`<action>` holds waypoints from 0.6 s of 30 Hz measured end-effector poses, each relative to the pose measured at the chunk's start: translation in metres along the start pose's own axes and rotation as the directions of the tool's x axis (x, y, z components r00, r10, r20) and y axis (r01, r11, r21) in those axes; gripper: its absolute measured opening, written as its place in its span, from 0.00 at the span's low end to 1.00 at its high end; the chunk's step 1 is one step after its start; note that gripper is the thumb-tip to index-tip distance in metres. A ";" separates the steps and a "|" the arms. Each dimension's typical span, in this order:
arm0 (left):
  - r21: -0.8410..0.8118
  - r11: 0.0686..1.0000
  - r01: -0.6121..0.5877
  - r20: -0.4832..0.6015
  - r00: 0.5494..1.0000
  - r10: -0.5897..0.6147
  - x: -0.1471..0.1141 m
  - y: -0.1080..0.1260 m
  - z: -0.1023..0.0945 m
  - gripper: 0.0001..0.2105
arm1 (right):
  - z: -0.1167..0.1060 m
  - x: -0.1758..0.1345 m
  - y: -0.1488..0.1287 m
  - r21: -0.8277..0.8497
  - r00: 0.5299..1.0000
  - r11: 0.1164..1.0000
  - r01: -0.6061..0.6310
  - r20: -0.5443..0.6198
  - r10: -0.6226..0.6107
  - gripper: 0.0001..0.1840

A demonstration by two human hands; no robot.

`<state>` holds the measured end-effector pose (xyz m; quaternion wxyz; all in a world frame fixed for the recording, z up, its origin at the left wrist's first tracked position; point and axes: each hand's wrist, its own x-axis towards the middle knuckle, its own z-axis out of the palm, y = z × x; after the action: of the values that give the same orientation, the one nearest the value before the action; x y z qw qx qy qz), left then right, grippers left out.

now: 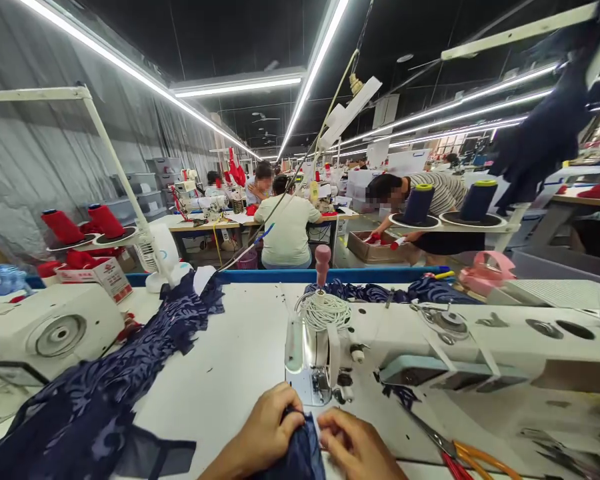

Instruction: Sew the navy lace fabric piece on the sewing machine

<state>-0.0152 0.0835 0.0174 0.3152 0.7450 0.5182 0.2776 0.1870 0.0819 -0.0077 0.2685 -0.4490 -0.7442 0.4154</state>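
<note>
Navy fabric (pixel 300 453), a small bunched piece, sits at the near edge of the bench (pixel 230 380), directly in front of the sewing machine (pixel 325 353). The left hand (pixel 267 433) is closed on the left side of this piece, fingers curled over its top edge. The right hand (pixel 353 443) pinches the right side of the same piece, thumb and fingertips together on the cloth. Both hands lie just short of the machine's needle area, close together with the fabric between them.

To the left of the sewing machine, a long length of patterned navy cloth (pixel 105 400) trails across the bench from the near left corner up towards a small white fan (pixel 163 257). More of the same dark cloth (pixel 380 292) is heaped behind the machine. A coil of white cord (pixel 325 310) rests on top of the machine, with a dull red knob (pixel 323 257) standing above it.

To the right of the sewing machine, scissors with orange and red handles (pixel 460 453) lie on the bench near its front edge. Up and to the right of the machine, two navy thread cones (pixel 447 201) stand on a rack. Far to the left of the machine, red thread cones (pixel 83 225) stand above a second white machine (pixel 50 333).

Beyond the machine, a person in a pale shirt (pixel 287 230) sits with their back turned, and another person in a striped top (pixel 430 193) bends over a cardboard box (pixel 375 248).
</note>
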 end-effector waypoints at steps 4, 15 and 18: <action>-0.015 1.000 -0.003 0.031 1.000 0.004 0.009 -0.001 0.012 0.02 | -0.009 0.008 0.006 -0.025 1.000 1.000 -0.017 -0.007 0.017 0.15; 0.067 0.986 0.150 -0.027 0.989 -0.149 0.023 -0.008 0.019 0.05 | 0.006 0.025 0.025 -0.299 0.984 0.951 -0.077 -0.178 0.024 0.12; 0.106 0.987 0.123 -0.045 0.992 -0.119 0.026 -0.009 0.020 0.05 | -0.003 0.011 0.029 -0.395 0.983 0.917 0.049 -0.146 -0.115 0.11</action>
<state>0.0027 0.1065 0.0000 0.2805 0.7228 0.5827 0.2436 0.1969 0.1005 -0.0308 0.2521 -0.4948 -0.8051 0.2085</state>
